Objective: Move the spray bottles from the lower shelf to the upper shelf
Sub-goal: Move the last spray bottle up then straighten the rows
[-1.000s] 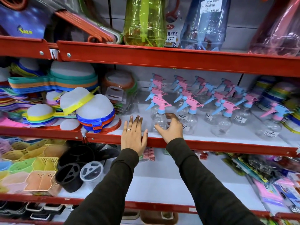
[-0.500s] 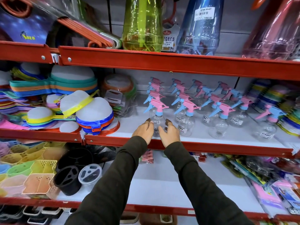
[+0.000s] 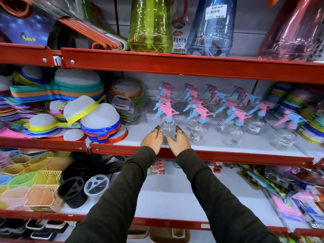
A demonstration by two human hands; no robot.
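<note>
- Nearest to me, two dark sleeves reach forward over a white shelf board (image 3: pixel 168 195) edged in red, bare in the middle, with black cups (image 3: pixel 73 193) and pastel baskets (image 3: pixel 35 192) on its left and packets (image 3: pixel 298 204) on its right.
- One level up, my left hand (image 3: pixel 152 139) and right hand (image 3: pixel 178 141) cup the front spray bottle (image 3: pixel 168 127) from both sides; the fingers curl around its clear body, which stands upright on the red-lipped middle shelf (image 3: pixel 201 154).
- I cannot tell whether the grip is firm or only touching.
- Behind and to its right stand more spray bottles (image 3: pixel 233 130) in rows, with pink and blue triggers.
- Left of them lie coloured strainers (image 3: pixel 100 123).
- Farthest up, the top shelf (image 3: pixel 175 64) carries large green (image 3: pixel 149 25), blue (image 3: pixel 213 27) and pink (image 3: pixel 294 30) bottles before a grey wall.
</note>
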